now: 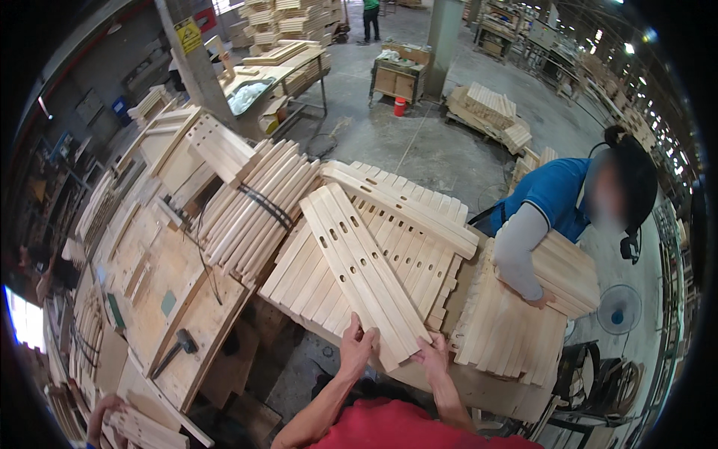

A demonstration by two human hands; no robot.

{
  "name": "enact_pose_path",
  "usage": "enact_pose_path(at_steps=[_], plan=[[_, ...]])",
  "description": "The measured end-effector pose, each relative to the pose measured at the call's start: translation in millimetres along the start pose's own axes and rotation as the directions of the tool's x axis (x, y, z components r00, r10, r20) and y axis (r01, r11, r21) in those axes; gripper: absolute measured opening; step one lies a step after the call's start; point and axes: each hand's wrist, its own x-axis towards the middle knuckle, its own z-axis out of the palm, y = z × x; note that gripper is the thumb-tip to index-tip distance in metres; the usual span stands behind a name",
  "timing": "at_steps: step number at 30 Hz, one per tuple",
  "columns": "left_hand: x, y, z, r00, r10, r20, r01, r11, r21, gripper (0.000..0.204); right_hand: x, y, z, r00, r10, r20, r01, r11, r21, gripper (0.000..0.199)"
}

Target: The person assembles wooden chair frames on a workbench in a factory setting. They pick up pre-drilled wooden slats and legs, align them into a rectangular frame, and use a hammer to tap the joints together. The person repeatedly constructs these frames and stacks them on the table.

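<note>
Both hands grip the near end of a slotted wooden slat (366,273) lying atop the stack on the counter (479,389): left hand (354,346) and right hand (434,353) fingers clenched on it. Many slats remain piled; a strapped bundle (254,209) sits untouched beside.

Pale blond wooden slats (359,269) under both hands, dotted with dark oval slots in rows. Left hand (354,346) and right hand (434,353) sit above a red shirt (404,426). Far left of the left hand: light tan workbench (187,299) with a black-headed mallet (179,346) and a small green patch (168,302). Up-left of the hands, a slat bundle (254,209) is wrapped by a black strap (265,206). Right of the right hand: a co-worker's blue shirt (557,194) with a grey sleeve (520,251). Beyond, the grey concrete floor (419,142) holds a red can (399,106).
</note>
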Motion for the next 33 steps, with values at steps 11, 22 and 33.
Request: enact_pose_path(at_steps=[11,22,33], plan=[[-29.8,-3.9,-33.8,0.981,-0.098,-0.169,0.037,0.943,-0.33,0.031,-3.7,-39.5,47.6,0.769,0.303,0.563,-0.095,0.925,-0.368,0.066],[-86.6,-36.0,-85.2,0.999,-0.034,-0.008,0.027,0.882,-0.47,0.077,-73.6,22.3,53.4,0.795,0.265,0.546,-0.013,0.907,-0.42,0.068],[-197.9,-62.5,-184.5,0.997,0.01,-0.073,-0.044,0.874,-0.485,0.08,-208.1,86.8,97.2,0.785,0.249,0.567,-0.004,0.917,-0.398,0.068]])
